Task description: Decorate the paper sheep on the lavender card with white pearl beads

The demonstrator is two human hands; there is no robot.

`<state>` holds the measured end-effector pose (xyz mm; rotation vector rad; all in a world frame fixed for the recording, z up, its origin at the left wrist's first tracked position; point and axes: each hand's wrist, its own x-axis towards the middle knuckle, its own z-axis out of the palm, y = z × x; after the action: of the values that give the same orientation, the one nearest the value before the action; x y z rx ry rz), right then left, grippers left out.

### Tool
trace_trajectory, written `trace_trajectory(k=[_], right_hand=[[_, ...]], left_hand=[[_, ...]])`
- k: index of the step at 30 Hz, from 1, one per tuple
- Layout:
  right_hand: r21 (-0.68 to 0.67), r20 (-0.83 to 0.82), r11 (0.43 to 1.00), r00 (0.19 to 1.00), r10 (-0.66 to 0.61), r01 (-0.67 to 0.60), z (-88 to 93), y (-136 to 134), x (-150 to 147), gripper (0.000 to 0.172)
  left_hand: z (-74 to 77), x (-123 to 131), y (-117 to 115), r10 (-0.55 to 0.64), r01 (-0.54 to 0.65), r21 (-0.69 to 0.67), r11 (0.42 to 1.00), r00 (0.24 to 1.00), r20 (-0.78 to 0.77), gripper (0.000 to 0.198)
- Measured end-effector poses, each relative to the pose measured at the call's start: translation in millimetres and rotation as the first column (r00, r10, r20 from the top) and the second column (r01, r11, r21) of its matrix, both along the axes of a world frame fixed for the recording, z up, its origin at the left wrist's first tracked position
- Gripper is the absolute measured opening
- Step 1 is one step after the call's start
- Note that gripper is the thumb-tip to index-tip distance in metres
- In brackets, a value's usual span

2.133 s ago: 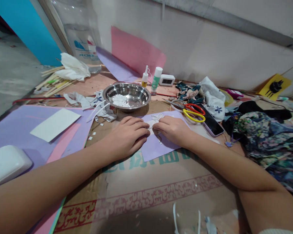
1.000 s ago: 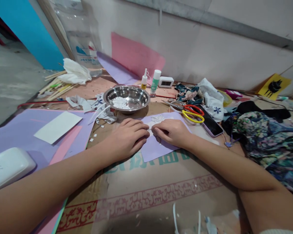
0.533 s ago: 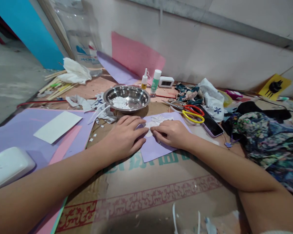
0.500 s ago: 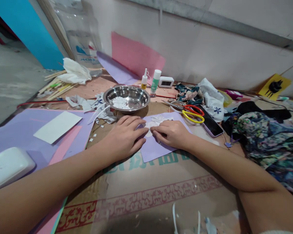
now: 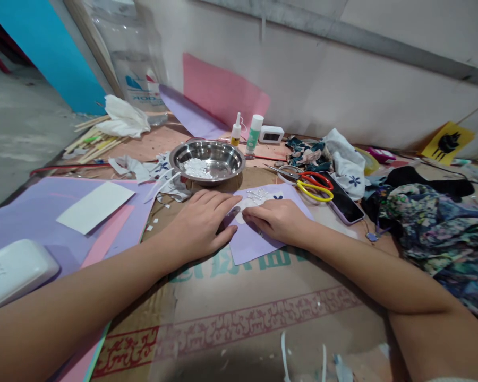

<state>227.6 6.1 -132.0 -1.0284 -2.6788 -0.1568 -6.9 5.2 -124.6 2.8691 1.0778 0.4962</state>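
Note:
A small purple sheet of paper (image 5: 258, 246) lies on the cardboard between my hands. On it is a pale fabric patch with small white beads (image 5: 257, 196) and a dark blue flower print (image 5: 278, 198). My left hand (image 5: 205, 223) rests at the sheet's left edge, fingers stretched and spread, thumb apart. My right hand (image 5: 276, 218) is on the patch, thumb and forefinger pressed together at its lower left; whatever is between the tips is too small to make out. Just behind the hands stands a steel bowl (image 5: 231, 165) with a heap of white beads (image 5: 197, 168).
Behind the bowl are a glue bottle (image 5: 236, 132), a glue stick (image 5: 254, 135) and a small white device (image 5: 271, 134). Scissors (image 5: 308, 183) lie on a phone (image 5: 344, 204) at right, near floral cloth (image 5: 430, 228). Purple sheets (image 5: 19, 212) and a white case (image 5: 18, 270) are at left.
My left fingers have lifted and drawn slightly away from the patch, uncovering more of it. My right hand has shifted a little, and the blue flower print now shows above it.

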Motion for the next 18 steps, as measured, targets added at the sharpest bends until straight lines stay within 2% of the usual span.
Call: trace_trajectory(k=[5, 10, 15, 18], right_hand=[[-0.021, 0.023, 0.999, 0.999, -0.025, 0.026, 1.2, -1, -1, 0.030], [0.072, -0.120, 0.997, 0.992, 0.033, -0.025, -4.9, 3, 6, 0.029], [0.069, -0.212, 0.997, 0.976, 0.050, -0.036, -9.4, 8, 10, 0.029], [0.049, -0.202, 0.998, 0.979, 0.039, -0.029, -10.1, 8, 8, 0.030]], left_hand=[[3.5, -2, 2, 0.082, -0.083, -0.032, 0.996, 0.996, -0.032, 0.053], [13.1, -7, 3, 0.187, -0.193, -0.062, 0.979, 0.978, -0.091, 0.046], [25.7, -9, -5, 0.217, -0.264, -0.150, 0.953, 0.938, -0.271, 0.039], [27.0, -8, -8, 0.203, -0.257, -0.190, 0.948, 0.944, -0.262, 0.041]])
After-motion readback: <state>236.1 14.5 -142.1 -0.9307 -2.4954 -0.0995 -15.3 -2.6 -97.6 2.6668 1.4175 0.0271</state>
